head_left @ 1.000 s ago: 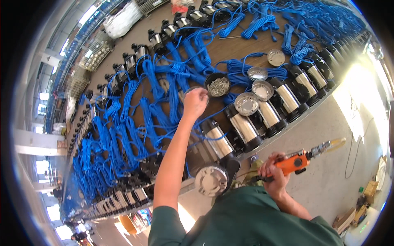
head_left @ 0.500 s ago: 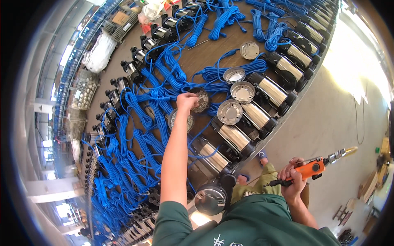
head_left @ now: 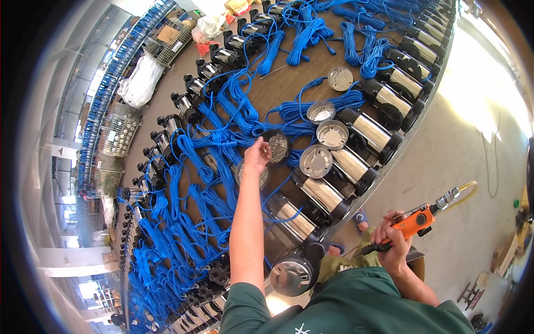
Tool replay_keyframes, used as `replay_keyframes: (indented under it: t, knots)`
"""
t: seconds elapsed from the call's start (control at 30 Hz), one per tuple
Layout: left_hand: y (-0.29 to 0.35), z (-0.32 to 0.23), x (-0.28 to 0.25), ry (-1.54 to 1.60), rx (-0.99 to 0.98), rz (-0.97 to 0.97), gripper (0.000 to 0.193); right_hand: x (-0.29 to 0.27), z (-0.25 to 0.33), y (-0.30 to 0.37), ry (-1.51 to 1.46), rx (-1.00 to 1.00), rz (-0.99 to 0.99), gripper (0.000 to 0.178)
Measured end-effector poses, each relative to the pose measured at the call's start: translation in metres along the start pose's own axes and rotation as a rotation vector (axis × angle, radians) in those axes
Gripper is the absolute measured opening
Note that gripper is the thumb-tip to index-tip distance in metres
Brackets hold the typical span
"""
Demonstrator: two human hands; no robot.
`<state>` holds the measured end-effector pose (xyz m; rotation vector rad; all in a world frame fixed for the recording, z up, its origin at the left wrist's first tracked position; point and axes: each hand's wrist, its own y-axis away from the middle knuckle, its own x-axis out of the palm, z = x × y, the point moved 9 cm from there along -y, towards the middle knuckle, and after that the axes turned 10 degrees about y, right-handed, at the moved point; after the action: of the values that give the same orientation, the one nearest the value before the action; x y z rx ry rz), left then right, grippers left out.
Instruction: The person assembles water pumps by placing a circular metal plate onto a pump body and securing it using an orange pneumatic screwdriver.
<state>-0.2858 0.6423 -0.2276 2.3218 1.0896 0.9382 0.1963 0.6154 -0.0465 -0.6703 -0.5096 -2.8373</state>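
My left hand (head_left: pixel 257 156) is at the near left rim of a dark round dish (head_left: pixel 278 146) filled with small metal parts, probably screws. Its fingers are curled together; anything between them is too small to make out. A second dish of small parts (head_left: pixel 260 177) lies partly hidden under my wrist. Off the table's edge on the right, my right hand (head_left: pixel 394 240) grips an orange air screwdriver (head_left: pixel 414 224), its bit pointing left toward my body. Close to my body stands a steel-and-black pump (head_left: pixel 291 276) with its slotted round end facing up.
Steel-bodied pumps (head_left: pixel 364 129) line both table edges, with bundled blue cables (head_left: pixel 300 108) between them. Several perforated metal caps (head_left: pixel 316 161) rest beside or on the right-hand row. A yellow air hose (head_left: pixel 464 189) trails from the screwdriver. Wire crates (head_left: pixel 119 128) stand beyond the table's left side.
My left hand has drawn back slightly toward me from the dish of small parts. The view has shifted a little. My right hand keeps its hold on the screwdriver.
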Motion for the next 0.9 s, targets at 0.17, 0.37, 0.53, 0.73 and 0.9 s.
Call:
replay_keyframes:
  t: [0.17,0.37,0.53,0.73,0.9]
  knots:
    - [0.011,-0.024,0.070,-1.686,0.616,-0.119,0.022,0.001,0.002,-0.003,-0.039,0.009,0.016,0.027]
    - [-0.007,-0.018,0.068,-1.696,0.548,-0.149,0.020,-0.003,0.007,-0.002,-0.047,0.010,0.011,0.027]
    - [0.029,-0.037,0.057,-1.282,0.608,-0.117,0.023,-0.003,0.015,-0.002,-0.083,-0.015,0.012,0.027]
    - [0.194,-0.002,0.046,-0.167,0.139,0.140,0.017,0.069,0.055,0.002,-0.180,-0.162,0.274,0.034]
    - [0.352,0.026,0.030,0.302,0.098,0.062,0.008,0.161,0.078,0.038,-0.245,-0.314,0.609,0.034]
